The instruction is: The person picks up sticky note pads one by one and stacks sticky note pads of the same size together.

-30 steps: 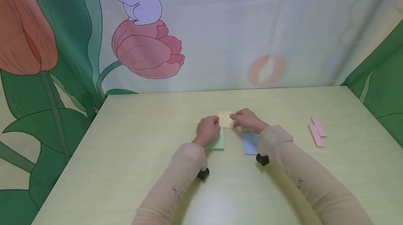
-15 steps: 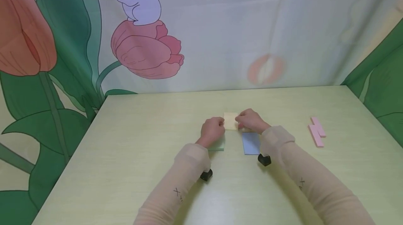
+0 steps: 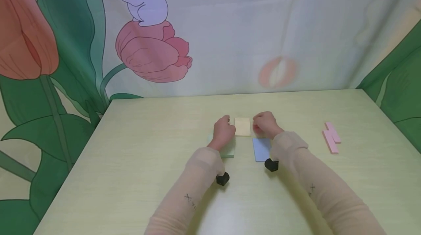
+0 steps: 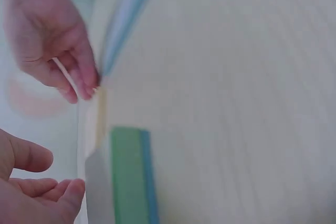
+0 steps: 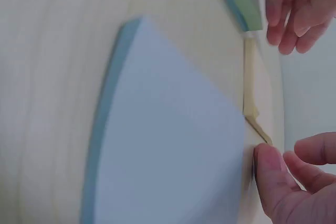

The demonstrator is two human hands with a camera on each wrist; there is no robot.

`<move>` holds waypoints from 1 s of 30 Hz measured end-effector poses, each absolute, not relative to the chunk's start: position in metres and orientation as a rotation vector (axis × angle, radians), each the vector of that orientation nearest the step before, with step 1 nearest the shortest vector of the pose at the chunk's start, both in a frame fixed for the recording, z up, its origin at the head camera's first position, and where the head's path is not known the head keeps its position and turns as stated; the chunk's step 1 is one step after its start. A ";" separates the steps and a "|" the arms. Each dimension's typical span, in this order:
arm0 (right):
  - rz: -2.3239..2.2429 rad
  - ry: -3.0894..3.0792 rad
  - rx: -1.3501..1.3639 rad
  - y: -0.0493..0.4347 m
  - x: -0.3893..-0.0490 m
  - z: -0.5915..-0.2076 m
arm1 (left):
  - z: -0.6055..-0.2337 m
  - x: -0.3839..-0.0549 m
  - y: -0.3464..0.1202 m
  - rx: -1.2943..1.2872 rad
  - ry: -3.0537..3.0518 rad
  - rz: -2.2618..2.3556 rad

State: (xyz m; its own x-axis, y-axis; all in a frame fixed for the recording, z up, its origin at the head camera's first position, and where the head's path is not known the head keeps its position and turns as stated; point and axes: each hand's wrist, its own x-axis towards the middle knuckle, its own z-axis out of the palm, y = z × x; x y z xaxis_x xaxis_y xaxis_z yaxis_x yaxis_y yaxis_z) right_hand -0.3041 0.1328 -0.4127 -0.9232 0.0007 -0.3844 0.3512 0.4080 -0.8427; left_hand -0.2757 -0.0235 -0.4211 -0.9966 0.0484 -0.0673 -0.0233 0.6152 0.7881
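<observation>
A yellow pad of sticky notes [image 3: 242,127] lies flat on the table between my two hands. My left hand [image 3: 223,131] is at its left side, over part of a green pad [image 3: 228,151]; thumb and fingers stand apart with nothing between them in the left wrist view. On the other side, my right hand [image 3: 267,124] hovers just right of the yellow pad, fingers loosely bent. The right wrist view has its thumb [image 5: 270,169] close to the yellow pad's corner [image 5: 260,87]. A larger blue pad [image 3: 261,150] lies below the right hand, partly covered by the sleeve.
Two pink strips [image 3: 331,138] lie side by side, slightly offset, at the right of the pale wooden table [image 3: 131,154]. A printed curtain with tulips [image 3: 154,52] hangs behind the table's far edge.
The yellow pad has shifted right and slightly nearer, moved between both hands. Both hands have since let go of it, the right drawing off rightward and the left lifting its fingers from the edge.
</observation>
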 end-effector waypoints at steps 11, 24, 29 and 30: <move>-1.775 2.045 0.426 0.130 -0.302 -0.407 | -0.410 -0.277 -0.023 -0.122 2.392 1.560; -1.747 2.036 0.480 0.132 -0.304 -0.407 | -0.403 -0.274 -0.015 -0.151 2.376 1.515; -1.690 2.113 0.448 0.132 -0.303 -0.403 | -0.405 -0.272 -0.011 -0.069 2.491 1.422; -1.645 2.167 0.414 0.132 -0.303 -0.402 | -0.404 -0.271 -0.011 -0.038 2.547 1.380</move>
